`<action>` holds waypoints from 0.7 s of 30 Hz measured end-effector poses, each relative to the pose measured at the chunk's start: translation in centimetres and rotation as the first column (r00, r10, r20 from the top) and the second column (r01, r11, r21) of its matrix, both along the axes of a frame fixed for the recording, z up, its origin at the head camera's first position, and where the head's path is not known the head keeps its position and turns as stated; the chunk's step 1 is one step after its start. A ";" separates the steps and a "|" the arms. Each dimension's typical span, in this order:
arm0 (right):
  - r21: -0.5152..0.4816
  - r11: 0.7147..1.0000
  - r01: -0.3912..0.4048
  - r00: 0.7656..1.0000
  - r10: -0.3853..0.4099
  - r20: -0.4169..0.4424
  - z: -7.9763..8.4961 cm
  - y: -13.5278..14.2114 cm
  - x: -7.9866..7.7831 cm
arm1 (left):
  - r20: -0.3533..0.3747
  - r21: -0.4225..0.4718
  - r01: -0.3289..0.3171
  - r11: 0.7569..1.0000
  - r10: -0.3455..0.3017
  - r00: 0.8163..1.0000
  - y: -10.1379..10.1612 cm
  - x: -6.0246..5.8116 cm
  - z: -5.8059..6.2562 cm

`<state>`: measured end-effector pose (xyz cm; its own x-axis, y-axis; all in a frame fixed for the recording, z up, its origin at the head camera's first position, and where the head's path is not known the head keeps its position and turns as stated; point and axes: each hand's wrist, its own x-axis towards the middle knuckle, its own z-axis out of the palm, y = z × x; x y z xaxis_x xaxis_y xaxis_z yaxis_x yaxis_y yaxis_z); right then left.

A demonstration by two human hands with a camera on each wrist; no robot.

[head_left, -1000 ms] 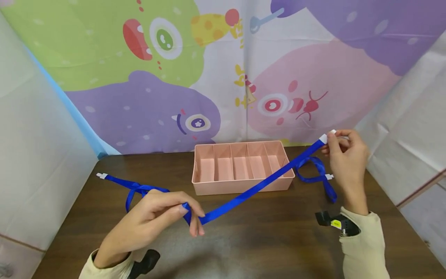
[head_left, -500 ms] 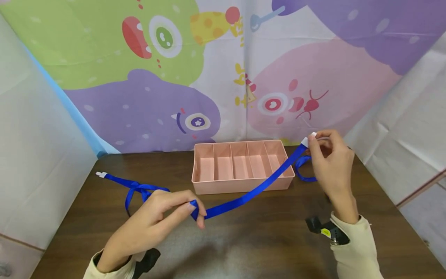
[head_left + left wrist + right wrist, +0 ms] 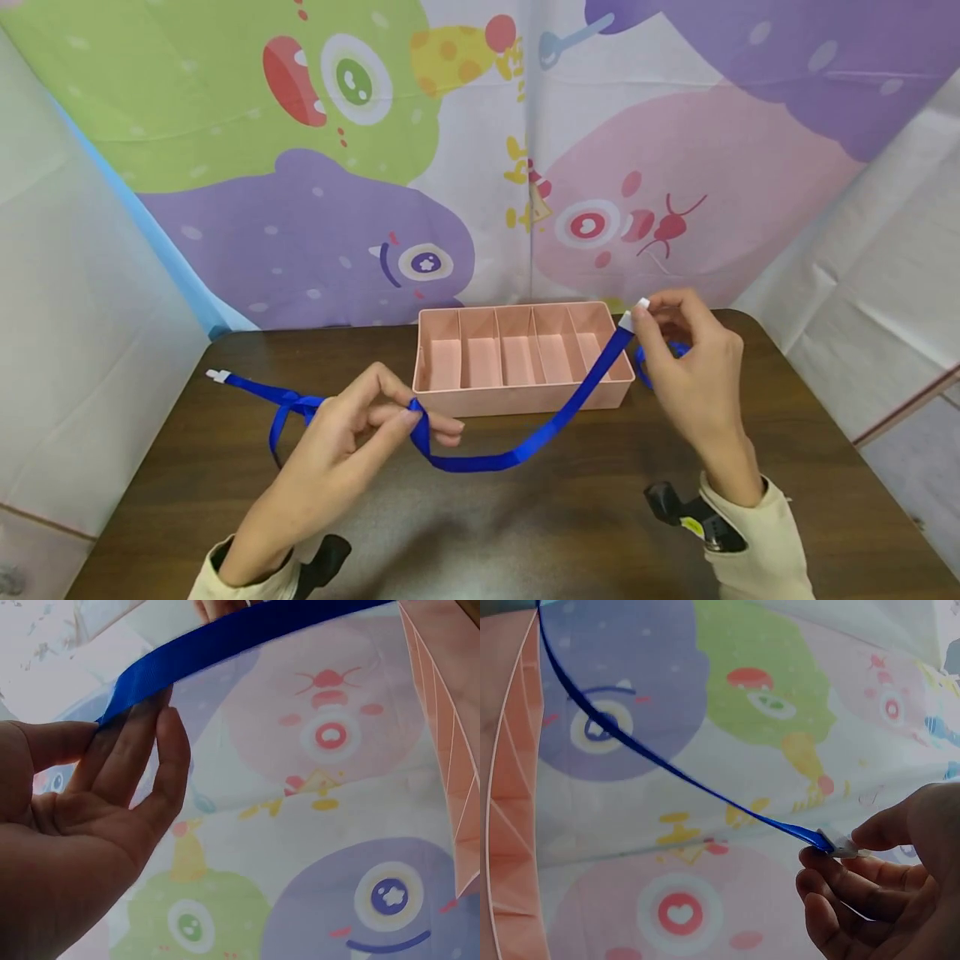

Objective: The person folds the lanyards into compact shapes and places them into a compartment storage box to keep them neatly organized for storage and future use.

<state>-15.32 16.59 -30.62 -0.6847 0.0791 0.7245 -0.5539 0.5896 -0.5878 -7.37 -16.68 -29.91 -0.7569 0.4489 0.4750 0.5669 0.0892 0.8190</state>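
Pinching blue strap, thumb to finger: left hand, 8 o'clock of pink tray | right hand likewise, on white clip, 3 o'clock | strap's slack hangs toward 6 o'clock

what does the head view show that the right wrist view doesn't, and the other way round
Only the head view: the left hand pinching the held strap, a blue strap with a white tip running behind that hand, and a blue loop partly hidden by the right hand.

Only the right wrist view: the inner side of the right hand's fingers, below the clip.

Both: the held strap, its clip in the right hand, the tray and the cartoon backdrop.
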 end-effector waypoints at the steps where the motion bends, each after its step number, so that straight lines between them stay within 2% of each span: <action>1: -0.004 1.000 -0.008 1.000 0.008 0.001 0.1 -0.1 0.1 | 0.009 -0.002 -0.009 1.000 0.009 1.000 0.1 0.0 0.0; 5: -0.019 0.999 -0.046 0.999 0.047 0.020 0.1 -0.8 0.5 | 0.009 -0.011 -0.033 0.999 0.033 0.999 0.4 -0.1 -0.2; 9: -0.048 0.990 -0.131 0.990 0.133 0.039 -0.2 -1.7 0.9 | -0.025 -0.052 -0.090 0.995 0.089 0.996 0.6 -0.2 -0.5; 15: -0.119 0.956 -0.268 0.957 0.278 0.077 -0.3 -3.4 2.0 | -0.067 -0.079 -0.182 0.980 0.177 0.982 0.9 -0.2 -0.8; 21: -0.210 0.907 -0.364 0.911 0.394 0.121 -0.5 -4.7 2.9 | -0.083 -0.053 -0.230 0.972 0.226 0.971 1.2 -0.3 -1.0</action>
